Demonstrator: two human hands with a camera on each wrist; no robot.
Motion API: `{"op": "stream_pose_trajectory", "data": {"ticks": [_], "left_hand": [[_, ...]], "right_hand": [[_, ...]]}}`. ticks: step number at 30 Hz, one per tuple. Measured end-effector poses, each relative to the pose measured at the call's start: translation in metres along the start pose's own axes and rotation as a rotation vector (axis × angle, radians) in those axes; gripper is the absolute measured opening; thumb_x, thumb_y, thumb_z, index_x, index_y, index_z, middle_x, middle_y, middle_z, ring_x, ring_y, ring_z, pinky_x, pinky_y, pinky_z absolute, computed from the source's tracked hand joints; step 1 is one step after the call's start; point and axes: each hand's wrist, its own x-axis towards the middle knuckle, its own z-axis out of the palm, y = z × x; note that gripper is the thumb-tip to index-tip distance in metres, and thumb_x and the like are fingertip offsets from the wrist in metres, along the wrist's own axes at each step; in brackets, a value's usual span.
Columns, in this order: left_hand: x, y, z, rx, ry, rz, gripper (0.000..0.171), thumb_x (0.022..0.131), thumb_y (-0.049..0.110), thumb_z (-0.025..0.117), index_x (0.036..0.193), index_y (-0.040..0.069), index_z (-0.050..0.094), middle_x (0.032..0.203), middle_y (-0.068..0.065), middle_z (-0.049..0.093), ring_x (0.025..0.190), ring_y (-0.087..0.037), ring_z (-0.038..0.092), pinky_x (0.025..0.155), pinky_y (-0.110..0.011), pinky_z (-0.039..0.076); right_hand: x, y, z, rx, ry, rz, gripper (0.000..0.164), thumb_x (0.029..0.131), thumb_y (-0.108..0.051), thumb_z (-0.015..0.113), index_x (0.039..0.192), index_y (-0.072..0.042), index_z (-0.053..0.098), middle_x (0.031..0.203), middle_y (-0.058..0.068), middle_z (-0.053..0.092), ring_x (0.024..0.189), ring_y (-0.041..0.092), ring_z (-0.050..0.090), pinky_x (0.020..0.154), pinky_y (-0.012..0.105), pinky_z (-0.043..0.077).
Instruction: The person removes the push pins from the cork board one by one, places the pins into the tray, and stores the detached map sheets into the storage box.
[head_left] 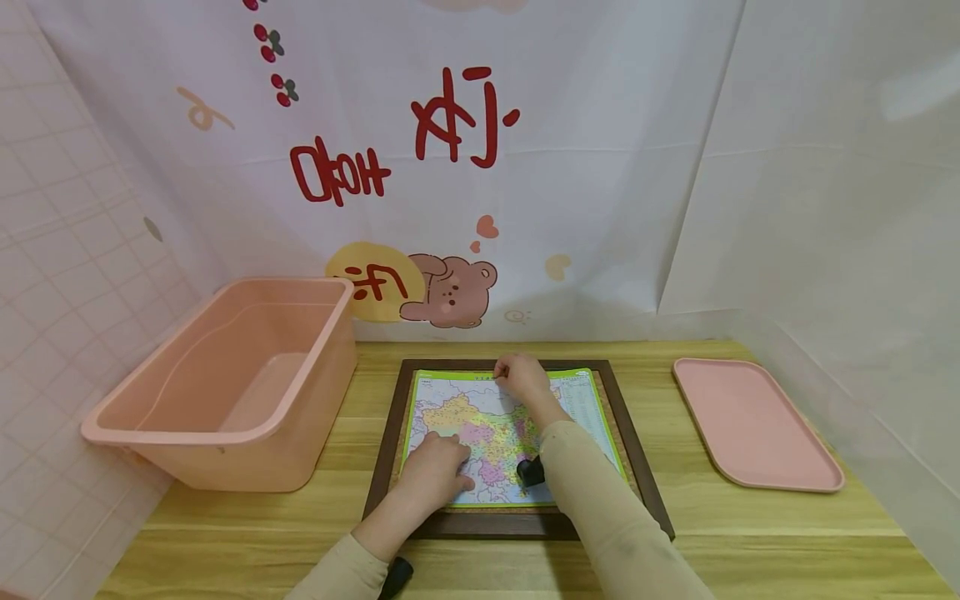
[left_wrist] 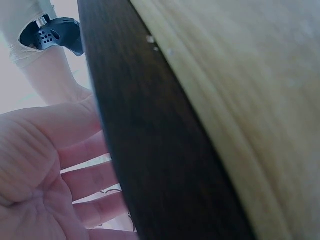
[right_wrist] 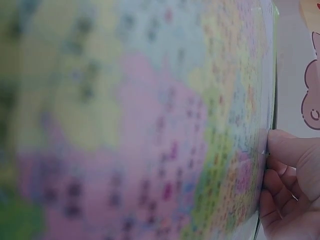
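A colourful paper map (head_left: 480, 450) with a green border lies on a cork board in a dark wooden frame (head_left: 390, 442). My left hand (head_left: 431, 471) rests on the map's lower left, fingers spread loosely. In the left wrist view, the left palm (left_wrist: 30, 165) shows beside the dark frame edge (left_wrist: 150, 130). At the middle of the map's top edge is my right hand (head_left: 521, 379), fingers curled and thumb close to the index finger. The right wrist view has its thumb and fingertips (right_wrist: 272, 142) right at the map's edge; I cannot tell whether something small is pinched there.
A deep pink basin (head_left: 217, 437) stands on the wooden table (head_left: 480, 571), left of the frame. To the right lies a shallow pink tray (head_left: 757, 425). Behind the table hangs a printed white cloth (head_left: 600, 192). Black wrist camera parts (head_left: 530, 472) overlap the map.
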Motion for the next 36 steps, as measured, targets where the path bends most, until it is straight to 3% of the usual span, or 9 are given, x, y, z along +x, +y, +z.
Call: {"op": "stream_pose_trajectory", "data": {"ticks": [15,24,36], "left_hand": [[-0.0008,-0.0005,0.0004,0.008,0.01,0.007,0.03,0.075,0.028,0.086,0.094,0.006,0.077,0.107,-0.016,0.072,0.084,-0.032,0.063,0.07,-0.035,0.053],[-0.0004,-0.0006,0.0006,0.004,0.007,0.001,0.031,0.075,0.028,0.086,0.095,0.006,0.077,0.107,-0.016,0.072,0.086,-0.033,0.063,0.07,-0.037,0.054],[-0.0006,0.0006,-0.0006,0.006,0.006,0.001,0.03,0.075,0.027,0.086,0.094,0.006,0.077,0.108,-0.017,0.072,0.085,-0.033,0.063,0.071,-0.037,0.053]], "right_hand": [[0.0002,-0.0003,0.0,-0.018,-0.003,-0.011,0.01,0.093,-0.012,0.069,0.086,-0.017,0.066,0.088,0.0,0.06,0.081,0.021,0.052,0.073,0.037,0.046],[0.0001,-0.0007,-0.0024,-0.021,-0.008,-0.014,0.003,0.092,-0.013,0.071,0.095,-0.014,0.072,0.094,0.001,0.064,0.086,0.021,0.055,0.078,0.039,0.049],[-0.0009,-0.001,-0.0027,0.007,-0.017,0.008,0.007,0.093,-0.014,0.07,0.087,-0.017,0.07,0.091,0.0,0.064,0.083,0.02,0.057,0.074,0.038,0.05]]}}
